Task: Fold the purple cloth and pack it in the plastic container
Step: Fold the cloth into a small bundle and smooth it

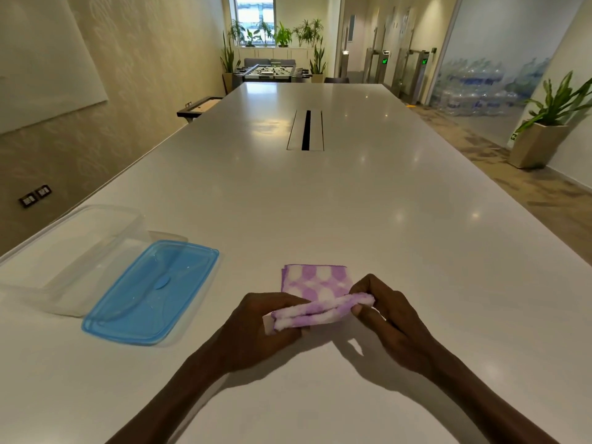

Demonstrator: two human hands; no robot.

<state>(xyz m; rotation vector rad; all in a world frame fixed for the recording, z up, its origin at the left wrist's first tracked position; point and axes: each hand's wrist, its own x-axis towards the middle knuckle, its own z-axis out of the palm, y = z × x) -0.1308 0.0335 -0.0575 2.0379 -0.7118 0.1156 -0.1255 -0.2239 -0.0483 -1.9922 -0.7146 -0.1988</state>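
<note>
White and glossy, the long table [352, 219] is carrying everything I am working with, and I am taking the blue lid [150, 293] as my landmark. I am holding the purple cloth [320, 307] just to the right of that lid, with its near edge lifted off the table and its far part lying flat beyond my fingers. My left hand [259, 328] is pinching the left end of the raised fold, and my right hand [384, 312] is pinching the right end between thumb and fingers; both are closed on fabric, not spread. The fold's long axis is running left to right, roughly crosswise to the lid's long side, tilting up a little toward the right.

The plastic container [73, 251] is sitting open on the far left side of the lid, touching or slightly under the lid's far edge; I cannot tell which. It is lying well to the left of the cloth, so my left hand is the nearer one to it. I am judging the folding to be nearly done. The carry will be going leftward, across the lid, and the bundle will probably need turning to line up with the container's length.
</note>
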